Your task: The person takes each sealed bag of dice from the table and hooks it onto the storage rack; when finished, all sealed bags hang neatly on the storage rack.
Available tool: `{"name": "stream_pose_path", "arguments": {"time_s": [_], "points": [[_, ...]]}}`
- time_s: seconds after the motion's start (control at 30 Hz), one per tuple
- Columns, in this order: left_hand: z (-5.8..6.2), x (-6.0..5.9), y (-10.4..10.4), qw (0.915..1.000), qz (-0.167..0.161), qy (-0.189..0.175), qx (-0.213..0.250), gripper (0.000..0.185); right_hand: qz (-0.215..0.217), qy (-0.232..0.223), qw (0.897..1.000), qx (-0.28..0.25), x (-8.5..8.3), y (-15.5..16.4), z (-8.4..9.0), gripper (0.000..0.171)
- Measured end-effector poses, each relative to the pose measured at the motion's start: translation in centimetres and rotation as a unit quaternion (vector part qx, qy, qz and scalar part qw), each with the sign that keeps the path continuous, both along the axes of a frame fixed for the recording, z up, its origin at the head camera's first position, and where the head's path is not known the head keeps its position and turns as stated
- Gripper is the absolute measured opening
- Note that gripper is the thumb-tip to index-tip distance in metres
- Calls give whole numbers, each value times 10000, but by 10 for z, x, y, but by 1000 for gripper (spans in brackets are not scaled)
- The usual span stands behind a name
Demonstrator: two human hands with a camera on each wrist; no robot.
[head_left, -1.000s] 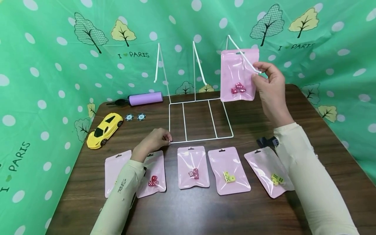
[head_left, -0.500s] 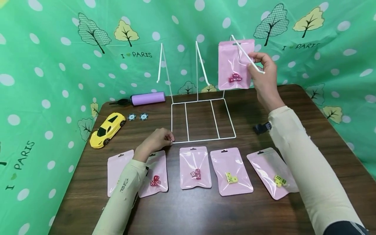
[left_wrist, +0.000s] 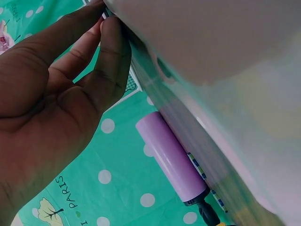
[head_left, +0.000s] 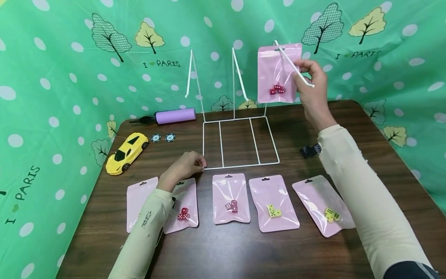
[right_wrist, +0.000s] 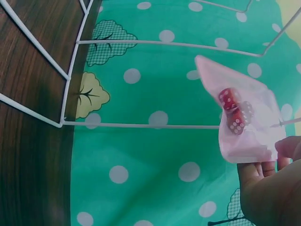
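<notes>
My right hand [head_left: 302,74] pinches the edge of a pink zip bag [head_left: 275,69] with red dice inside, holding it up against the right hook [head_left: 292,66] of a white wire rack [head_left: 240,166]. The hook's wire crosses the bag near its hang hole. In the right wrist view the bag [right_wrist: 244,117] hangs in front of the green backdrop above my right hand [right_wrist: 275,155]. My left hand [head_left: 200,166] pinches the rack's front left corner on the table, and the left wrist view shows the left hand [left_wrist: 101,21] with thumb and finger closed on the wire.
Several pink bags lie in a row along the table's near side; some hold red dice [head_left: 231,198], others yellow [head_left: 273,203]. A yellow toy car [head_left: 126,153], purple pump [head_left: 174,116], two chips [head_left: 162,137] and a black clip [head_left: 310,150] also lie on the table.
My right hand has lifted the pink bag higher along the right hook and a little to the left. The left hand has stayed at the rack's corner.
</notes>
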State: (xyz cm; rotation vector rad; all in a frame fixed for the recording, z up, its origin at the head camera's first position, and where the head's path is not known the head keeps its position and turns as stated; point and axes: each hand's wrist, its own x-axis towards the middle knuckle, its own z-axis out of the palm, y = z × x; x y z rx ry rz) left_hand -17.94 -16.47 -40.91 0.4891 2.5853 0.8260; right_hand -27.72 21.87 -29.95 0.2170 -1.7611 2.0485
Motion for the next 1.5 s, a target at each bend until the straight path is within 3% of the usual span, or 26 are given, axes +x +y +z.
{"name": "stream_pose_path", "arguments": {"time_s": [0.23,0.53,1.0,1.2,1.5], "points": [[1,1,0,10000,37,-15,-18,7,92,-204,9990,-397,3,4,1,22],[3,2,1,10000,15,-4,-15,7,-30,-514,9981,-346,12,25,2,42],[3,2,2,10000,18,-20,-58,7,-212,-566,9958,-690,42,68,4,46],[3,2,1,10000,18,-29,-37,7,-451,-479,9959,-613,62,97,-10,49],[2,2,1,9999,64,-57,-57,7,-909,-738,9919,-501,94,143,-40,44]]}}
